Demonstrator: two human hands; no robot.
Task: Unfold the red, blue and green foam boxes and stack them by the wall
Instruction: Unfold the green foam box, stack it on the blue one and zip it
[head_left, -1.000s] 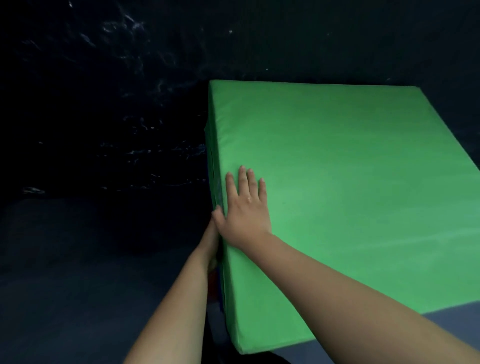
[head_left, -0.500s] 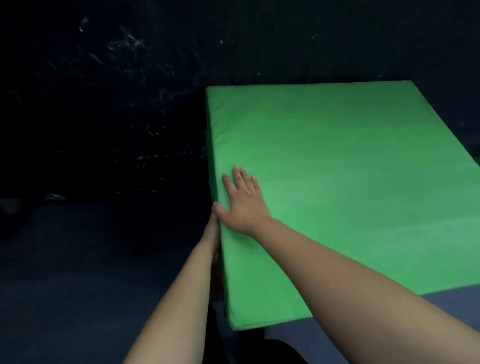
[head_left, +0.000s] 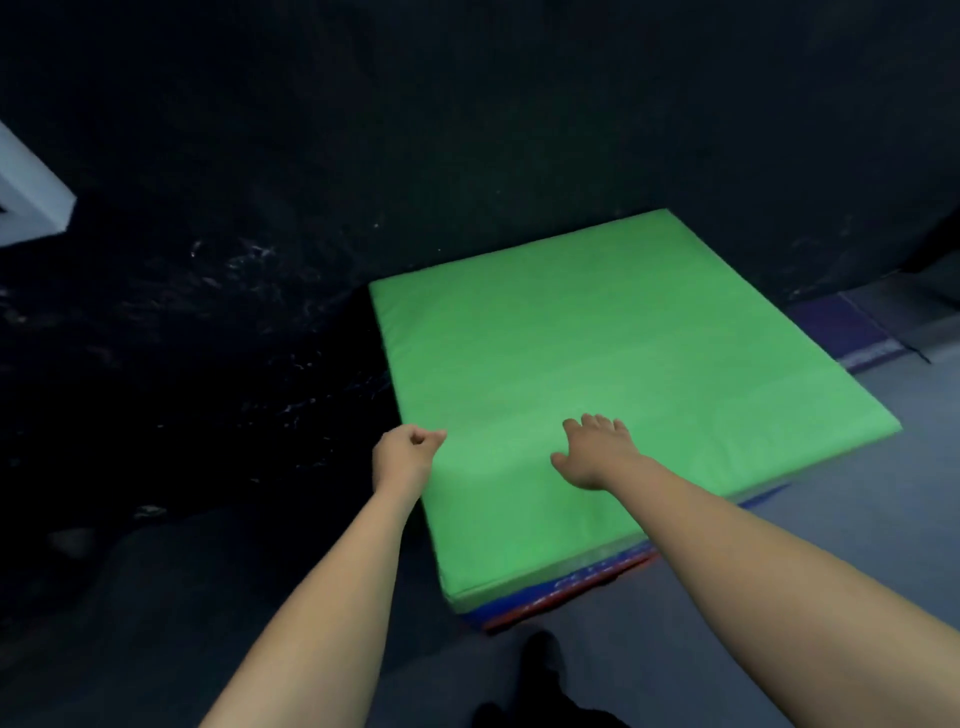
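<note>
White, a pale block (head_left: 31, 200) juts in at the upper left edge of the frame against the dark wall (head_left: 467, 130). Left of centre, the left hand (head_left: 405, 454) is curled into a loose fist with its fingers together, holding nothing, at the left edge of the green foam box (head_left: 597, 364). That box lies flat across the centre of the frame, its far edge close to the wall. Right of centre, the right hand (head_left: 595, 449) is over the green surface with fingers spread apart; contact cannot be told. Beneath the green, at lower centre, edges of the blue foam box (head_left: 524, 597) and the red foam box (head_left: 566, 597) show, stacked on the grey floor (head_left: 857, 519).
</note>
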